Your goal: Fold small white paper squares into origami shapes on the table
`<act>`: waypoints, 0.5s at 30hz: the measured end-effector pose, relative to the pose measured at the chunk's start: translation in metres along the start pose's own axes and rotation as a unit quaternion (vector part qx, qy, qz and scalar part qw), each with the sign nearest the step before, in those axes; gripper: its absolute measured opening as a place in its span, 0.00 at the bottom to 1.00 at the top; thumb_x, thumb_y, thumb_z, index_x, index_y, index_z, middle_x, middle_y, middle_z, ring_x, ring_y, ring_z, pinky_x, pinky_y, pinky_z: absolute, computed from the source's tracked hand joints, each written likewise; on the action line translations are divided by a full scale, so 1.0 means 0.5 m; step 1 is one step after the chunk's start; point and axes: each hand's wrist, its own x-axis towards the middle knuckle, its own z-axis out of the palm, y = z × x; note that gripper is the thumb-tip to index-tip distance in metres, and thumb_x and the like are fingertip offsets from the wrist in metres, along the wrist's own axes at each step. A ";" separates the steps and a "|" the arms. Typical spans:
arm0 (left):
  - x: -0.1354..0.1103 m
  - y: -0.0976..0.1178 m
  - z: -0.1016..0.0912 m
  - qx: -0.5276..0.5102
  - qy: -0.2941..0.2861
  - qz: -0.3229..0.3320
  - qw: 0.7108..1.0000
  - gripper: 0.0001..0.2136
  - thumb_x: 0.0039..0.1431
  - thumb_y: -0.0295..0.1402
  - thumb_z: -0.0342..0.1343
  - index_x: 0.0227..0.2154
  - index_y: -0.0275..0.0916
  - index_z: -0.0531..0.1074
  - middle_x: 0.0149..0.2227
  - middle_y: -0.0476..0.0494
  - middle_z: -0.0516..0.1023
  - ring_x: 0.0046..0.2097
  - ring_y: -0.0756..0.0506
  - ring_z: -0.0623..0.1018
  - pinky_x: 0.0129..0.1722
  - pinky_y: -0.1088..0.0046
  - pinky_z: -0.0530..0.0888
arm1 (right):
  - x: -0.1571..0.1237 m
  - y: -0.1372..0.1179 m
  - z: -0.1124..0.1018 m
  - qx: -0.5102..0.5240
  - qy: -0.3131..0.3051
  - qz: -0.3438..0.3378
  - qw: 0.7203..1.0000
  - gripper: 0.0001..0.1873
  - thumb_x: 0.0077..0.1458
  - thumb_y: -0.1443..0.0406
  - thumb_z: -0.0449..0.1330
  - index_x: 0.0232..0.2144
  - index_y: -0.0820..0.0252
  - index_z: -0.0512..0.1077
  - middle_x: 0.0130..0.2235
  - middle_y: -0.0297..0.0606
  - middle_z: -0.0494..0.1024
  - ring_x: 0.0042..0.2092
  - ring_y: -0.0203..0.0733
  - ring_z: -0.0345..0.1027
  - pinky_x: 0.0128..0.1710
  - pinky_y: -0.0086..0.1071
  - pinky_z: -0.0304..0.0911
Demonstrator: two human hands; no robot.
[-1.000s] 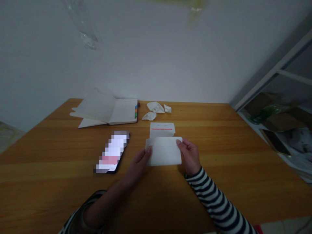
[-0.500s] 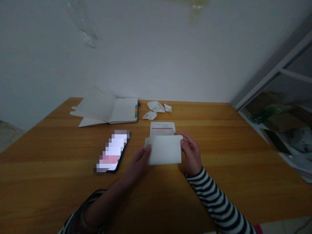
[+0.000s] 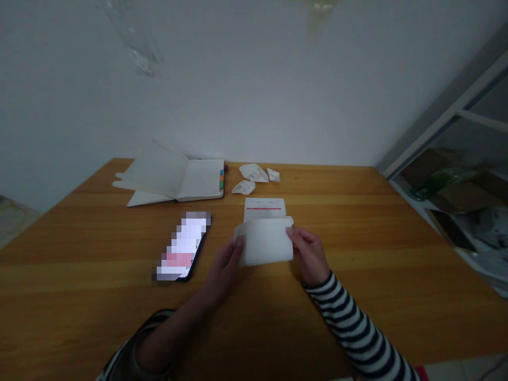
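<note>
A white sheet of lined paper (image 3: 265, 242) is held up in front of me, above the wooden table. My left hand (image 3: 227, 260) pinches its left edge, thumb on the near face. At the right edge my right hand (image 3: 309, 253) grips it between thumb and fingers. The sheet bends slightly, and its upper right corner looks curled. Just behind it shows a white card or sheet with a red line (image 3: 264, 207), its lower part hidden by the held paper.
On the left lies a phone (image 3: 184, 246) with a lit, blurred screen. Behind it an open notebook (image 3: 202, 180) has coloured tabs and raised pages. Several crumpled paper scraps (image 3: 253, 172) lie near the wall. Beyond the table's right edge are a cardboard box (image 3: 468, 193) and other items.
My right hand has moved slightly left and its raised index finger has closed onto the paper. The sheet has tilted and now bows a little.
</note>
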 end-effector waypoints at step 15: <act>-0.007 0.007 0.008 -0.025 -0.029 -0.042 0.998 0.24 0.57 0.55 0.54 0.40 0.38 0.76 0.34 0.45 0.80 0.37 0.42 0.76 0.34 0.71 0.71 | -0.002 0.011 0.011 -0.013 0.090 -0.078 0.993 0.18 0.43 0.55 0.71 0.20 0.61 0.71 0.19 0.28 0.72 0.20 0.29 0.58 0.20 0.24 0.54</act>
